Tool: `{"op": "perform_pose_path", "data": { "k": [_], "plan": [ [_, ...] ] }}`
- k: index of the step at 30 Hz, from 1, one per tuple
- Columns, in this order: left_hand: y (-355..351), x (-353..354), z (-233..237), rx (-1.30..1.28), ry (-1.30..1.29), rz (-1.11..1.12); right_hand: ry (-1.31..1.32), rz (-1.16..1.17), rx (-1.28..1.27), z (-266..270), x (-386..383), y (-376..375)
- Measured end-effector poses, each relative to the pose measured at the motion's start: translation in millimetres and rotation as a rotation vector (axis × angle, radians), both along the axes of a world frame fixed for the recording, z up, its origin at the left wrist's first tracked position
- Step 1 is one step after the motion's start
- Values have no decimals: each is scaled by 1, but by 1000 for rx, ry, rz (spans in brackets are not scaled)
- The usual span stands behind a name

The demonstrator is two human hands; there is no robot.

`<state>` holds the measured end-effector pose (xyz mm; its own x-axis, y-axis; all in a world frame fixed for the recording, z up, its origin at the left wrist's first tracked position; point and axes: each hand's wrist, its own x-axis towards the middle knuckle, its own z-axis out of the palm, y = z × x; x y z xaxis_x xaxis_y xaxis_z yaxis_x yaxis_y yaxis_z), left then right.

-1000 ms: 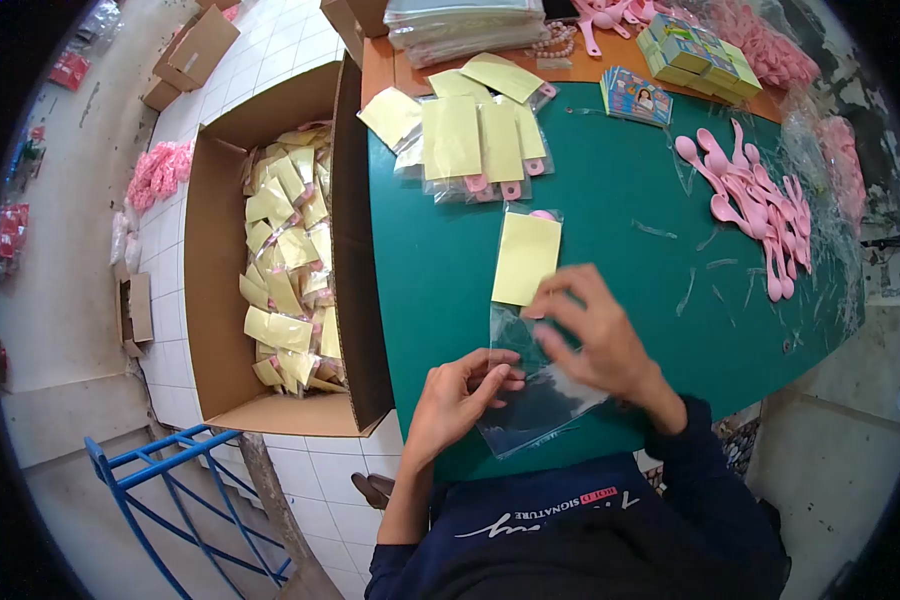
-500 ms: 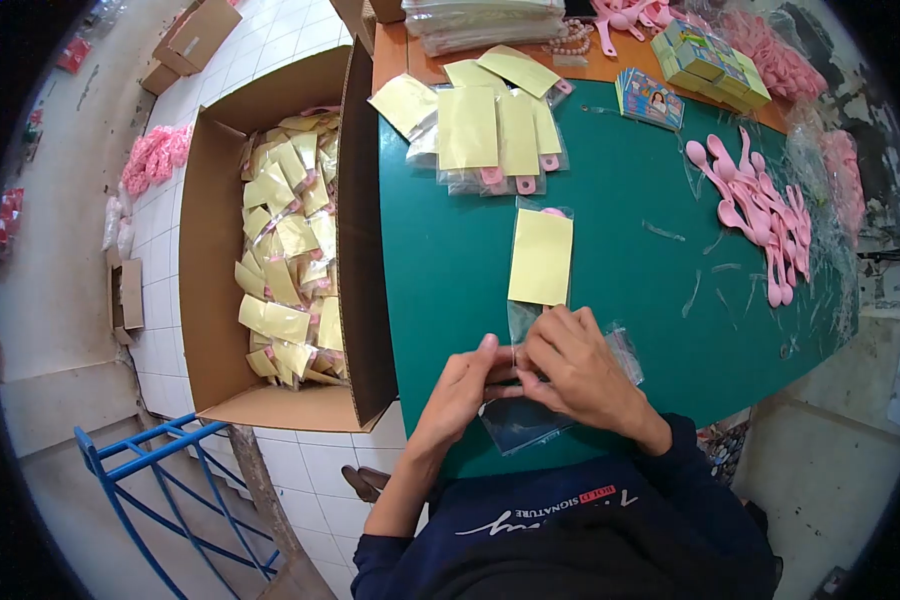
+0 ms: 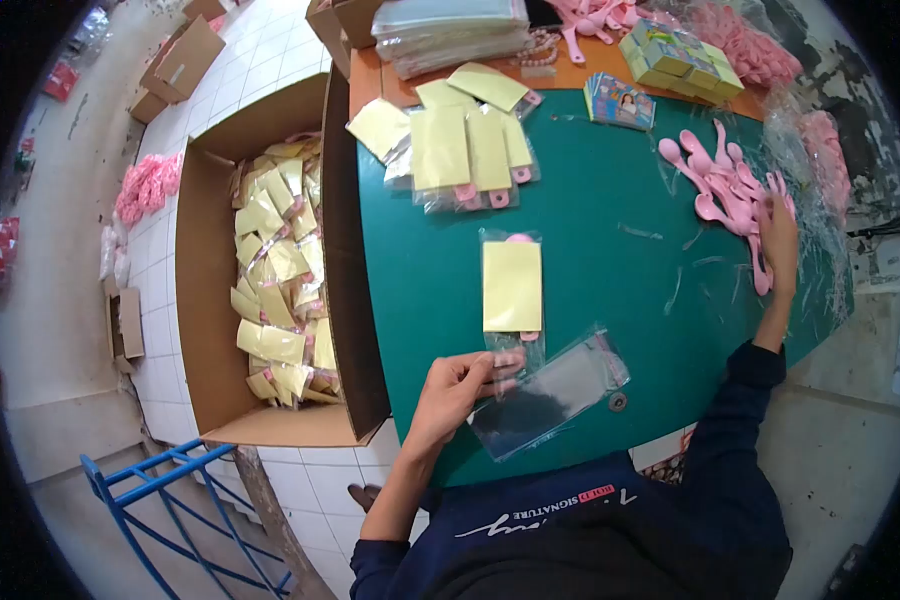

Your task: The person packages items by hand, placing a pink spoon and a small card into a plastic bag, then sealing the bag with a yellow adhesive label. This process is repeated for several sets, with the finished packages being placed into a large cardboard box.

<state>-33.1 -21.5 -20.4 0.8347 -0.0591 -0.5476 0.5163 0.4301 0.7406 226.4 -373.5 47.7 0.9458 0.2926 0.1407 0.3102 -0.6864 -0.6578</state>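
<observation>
My left hand [image 3: 455, 392] pinches the lower flap of a clear plastic bag [image 3: 518, 352]. Inside that bag lies a pale yellow card [image 3: 512, 287], with the ends of a pink spoon [image 3: 530, 336] peeking out above and below it. Far to the right, my right hand [image 3: 780, 240] has its fingers closed at the edge of a pile of pink spoons [image 3: 738, 195]. Flat bags [image 3: 555, 390], clear and unfilled, lie on the green table just right of my left hand.
Filled bags with yellow cards [image 3: 440, 150] lie at the table's far left. A cardboard box [image 3: 355, 300] full of similar packs stands left of the table. Card stacks [image 3: 675, 60], picture cards [image 3: 618, 103] and plastic sleeves [image 3: 450, 30] sit at the back. A blue metal frame [image 3: 170, 480] stands lower left.
My right hand has left the bag flap and moved far right to the pink spoons. My left hand stays at the bag's lower end. The view has shifted slightly.
</observation>
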Motion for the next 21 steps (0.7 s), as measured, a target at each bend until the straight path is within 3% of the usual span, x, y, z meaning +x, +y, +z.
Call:
{"op": "perform_pose_path", "data": {
  "k": [3, 5, 6, 7, 12, 16, 20, 21],
  "plan": [
    [-1, 0, -2, -48, -39, 3, -572, -238, -453, -26, -20, -11],
    [-5, -3, -2, -106, -38, 30, -67, 188, -144, 0, -89, 80],
    [-5, -2, -2, -131, -34, 37, 60, 422, 112, -12, -115, 104],
    [-6, -1, 2, -151, -47, 33, 71, 536, 52, -16, -138, 127],
    [0, -11, 16, -126, -43, -100, 158, 590, 264, -46, -163, 152],
    [-7, -5, 25, 463, -232, 177, 228, 531, 310, -40, -157, 148],
    [-11, 0, 23, 918, -432, -192, 302, 539, 311, -42, -157, 149],
    [-10, 0, 22, 906, -412, -153, 319, 528, 300, -42, -157, 149]
  ]
}}
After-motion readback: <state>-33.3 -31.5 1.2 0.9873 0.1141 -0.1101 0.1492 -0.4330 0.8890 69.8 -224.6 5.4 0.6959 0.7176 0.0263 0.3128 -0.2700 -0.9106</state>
